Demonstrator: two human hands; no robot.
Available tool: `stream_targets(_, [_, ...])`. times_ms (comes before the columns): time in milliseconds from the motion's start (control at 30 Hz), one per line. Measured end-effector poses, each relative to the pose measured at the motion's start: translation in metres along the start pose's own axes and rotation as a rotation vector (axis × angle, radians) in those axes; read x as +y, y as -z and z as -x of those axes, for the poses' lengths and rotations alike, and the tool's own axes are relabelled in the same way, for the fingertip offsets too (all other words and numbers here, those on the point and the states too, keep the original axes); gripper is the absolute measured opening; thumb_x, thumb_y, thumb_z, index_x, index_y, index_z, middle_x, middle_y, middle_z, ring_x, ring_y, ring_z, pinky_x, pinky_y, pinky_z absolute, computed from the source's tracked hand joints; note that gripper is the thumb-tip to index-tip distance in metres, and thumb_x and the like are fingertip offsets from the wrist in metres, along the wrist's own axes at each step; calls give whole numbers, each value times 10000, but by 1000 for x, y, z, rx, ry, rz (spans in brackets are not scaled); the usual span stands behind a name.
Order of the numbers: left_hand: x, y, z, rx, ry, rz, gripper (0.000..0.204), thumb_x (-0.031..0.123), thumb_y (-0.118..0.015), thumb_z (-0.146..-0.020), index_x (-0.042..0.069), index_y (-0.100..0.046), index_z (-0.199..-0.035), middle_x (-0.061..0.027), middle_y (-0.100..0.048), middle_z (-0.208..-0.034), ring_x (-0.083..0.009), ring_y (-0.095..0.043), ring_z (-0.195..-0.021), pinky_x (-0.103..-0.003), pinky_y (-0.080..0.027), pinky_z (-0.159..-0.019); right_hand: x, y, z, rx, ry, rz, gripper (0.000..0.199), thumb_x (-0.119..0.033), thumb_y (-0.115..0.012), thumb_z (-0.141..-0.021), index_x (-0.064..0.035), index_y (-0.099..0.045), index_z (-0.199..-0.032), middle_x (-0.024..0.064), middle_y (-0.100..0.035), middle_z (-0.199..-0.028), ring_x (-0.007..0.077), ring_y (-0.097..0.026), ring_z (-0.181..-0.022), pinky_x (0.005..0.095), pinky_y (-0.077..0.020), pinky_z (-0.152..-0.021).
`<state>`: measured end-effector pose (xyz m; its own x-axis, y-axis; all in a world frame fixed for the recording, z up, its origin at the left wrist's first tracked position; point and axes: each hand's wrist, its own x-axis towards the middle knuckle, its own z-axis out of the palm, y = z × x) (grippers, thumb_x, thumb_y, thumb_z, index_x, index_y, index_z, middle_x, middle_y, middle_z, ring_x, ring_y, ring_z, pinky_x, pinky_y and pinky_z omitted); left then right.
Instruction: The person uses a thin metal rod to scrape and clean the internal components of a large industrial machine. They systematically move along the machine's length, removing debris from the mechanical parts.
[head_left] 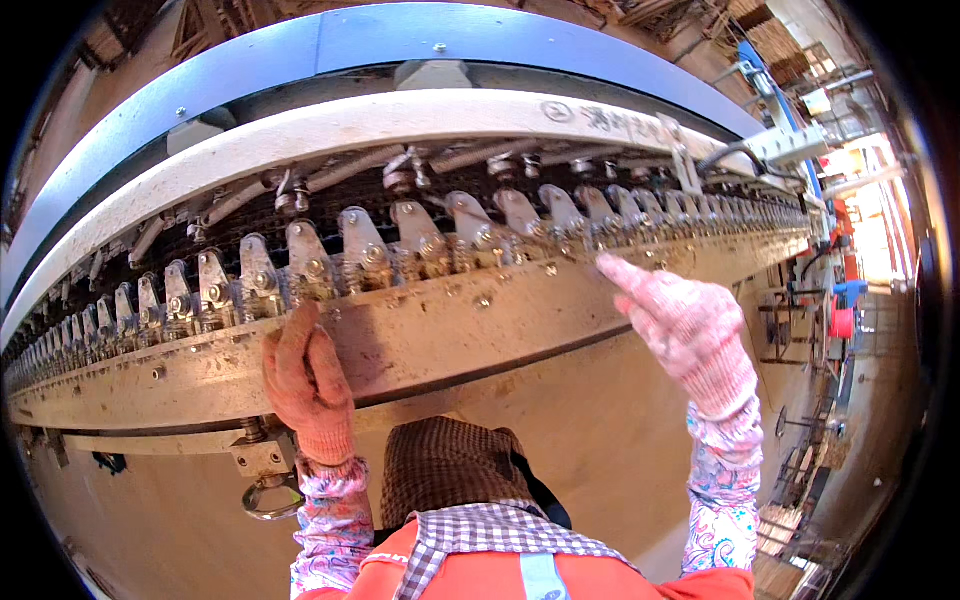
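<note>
A long metal beam [480, 320] runs across in front of me, topped by a row of upright metal brackets [365, 250] with bolts and springs. My left hand [308, 385], in an orange-brown knit glove, rests against the front of the beam, fingers pointing up to the foot of a bracket; no object shows in it. Farther right, my right hand [690, 325] wears a pale pink glove and reaches to the beam's upper edge. Its index finger extends toward the brackets while the others curl in. Anything between those fingers is too small or hidden to name.
Behind the brackets stretch a whitish rail [330, 130] and a blue beam [400, 35]. Below the metal beam, near my left forearm, hangs a metal block [262, 458] with a ring. A red round object [843, 322] and racks stand at the right.
</note>
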<state>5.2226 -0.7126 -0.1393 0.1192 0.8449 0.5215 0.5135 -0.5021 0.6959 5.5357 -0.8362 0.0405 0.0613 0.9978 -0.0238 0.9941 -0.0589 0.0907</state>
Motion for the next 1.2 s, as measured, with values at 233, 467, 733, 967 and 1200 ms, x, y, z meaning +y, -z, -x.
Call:
stream_targets(233, [-1, 7, -5, -37, -6, -72, 311, 164, -660, -968, 137, -707, -1275, -107, -661, -955, -311, -641, -819, -412, -529, -734, -28, 19, -49, -31, 61, -64, 584, -55, -792, -796, -191, -689, -1354, 67, -731, -830, 263, -710, -671, 361, -577, -600])
stream_targets(467, [-2, 5, -3, -86, 52, -4, 319, 139, -635, -989, 95, -685, -1301, -116, -629, -970, -274, -609, -804, -398, -508, -741, -21, -22, -96, -75, 119, -90, 464, -96, -720, -883, -233, -696, -1326, 65, -675, -747, 276, -664, -630, 385, -518, -549])
stream_targets(733, [3, 1, -7, -69, 6, -77, 322, 147, -648, -987, 114, -687, -1305, -124, -653, -1007, -304, -628, -832, -418, -518, -753, -13, -21, -111, -76, 184, -203, 190, -206, -688, -940, -125, -730, -1107, 109, -651, -671, 296, -652, -599, 422, -507, -541])
stream_targets(967, [-2, 2, -2, -40, 20, -139, 309, 200, -689, -952, 175, -727, -1258, -63, -654, -974, -295, -631, -819, -416, -525, -725, 4, 0, -104, -320, 46, -704, 253, -139, -674, -953, -101, -749, -1191, 94, -756, -823, 206, -715, -670, 319, -515, -566])
stream_targets(1200, [5, 3, -6, -64, 25, -143, 313, 110, -628, -976, 109, -696, -1281, -135, -646, -1001, -312, -623, -823, -424, -517, -747, -8, -23, -121, -48, 259, 12, 354, -237, -698, -946, -233, -687, -1300, 53, -620, -650, 273, -661, -602, 412, -512, -521])
